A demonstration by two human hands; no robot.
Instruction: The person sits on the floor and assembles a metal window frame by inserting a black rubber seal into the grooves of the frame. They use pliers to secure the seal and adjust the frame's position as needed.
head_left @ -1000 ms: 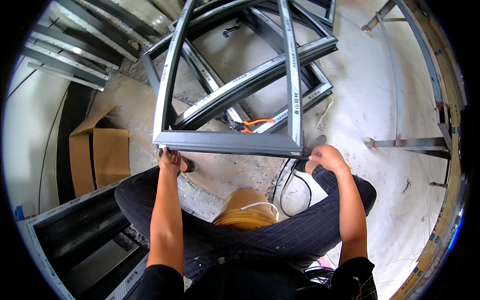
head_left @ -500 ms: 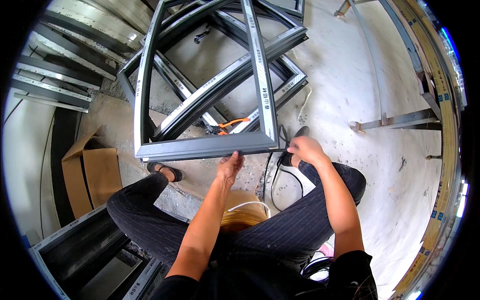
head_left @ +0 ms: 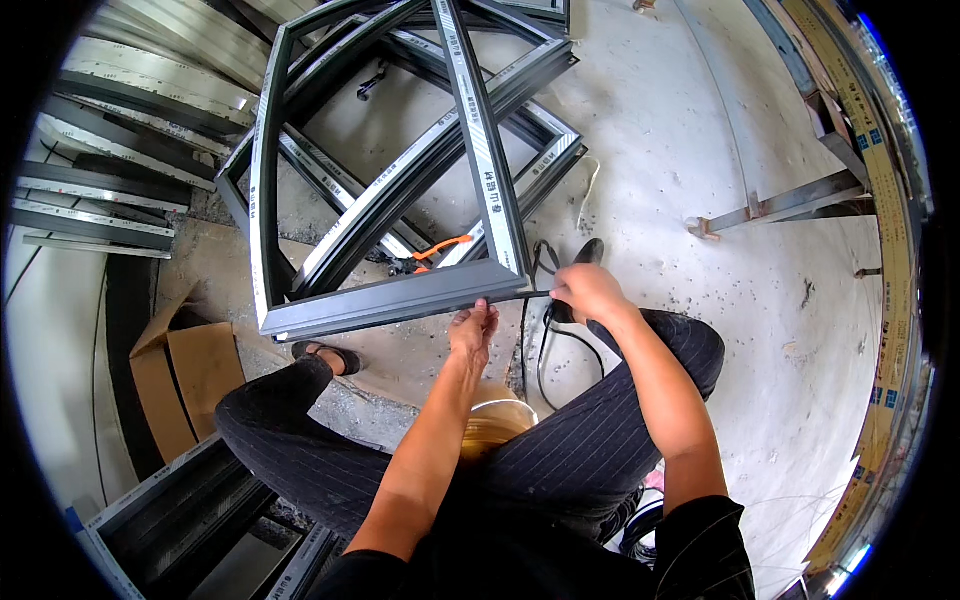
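Note:
A dark grey window frame (head_left: 390, 305) with white printed film on its sides lies on top of other frames. My left hand (head_left: 474, 328) is at its near edge, short of the right corner, with thumb and curled fingers closed on that edge. Just past this corner my right hand (head_left: 590, 292) pinches a thin black strip (head_left: 538, 294), which runs along the frame's near side. The strip's far end is hidden by the fingers. Behind the near rail lie cutters with orange handles (head_left: 443, 247), partly covered by the frame.
More frames (head_left: 375, 205) are stacked crosswise beneath. An open cardboard box (head_left: 205, 370) stands left of my foot, and a yellowish bucket (head_left: 497, 425) between my legs. Black cord (head_left: 545, 365) loops near my right foot. Metal profiles (head_left: 100, 205) lie left; a steel stand (head_left: 780, 212) is right.
My left hand has slid rightward along the near edge, closer to the corner. My right hand keeps its pinch on the strip. The whole view has shifted slightly, the frame appearing further left.

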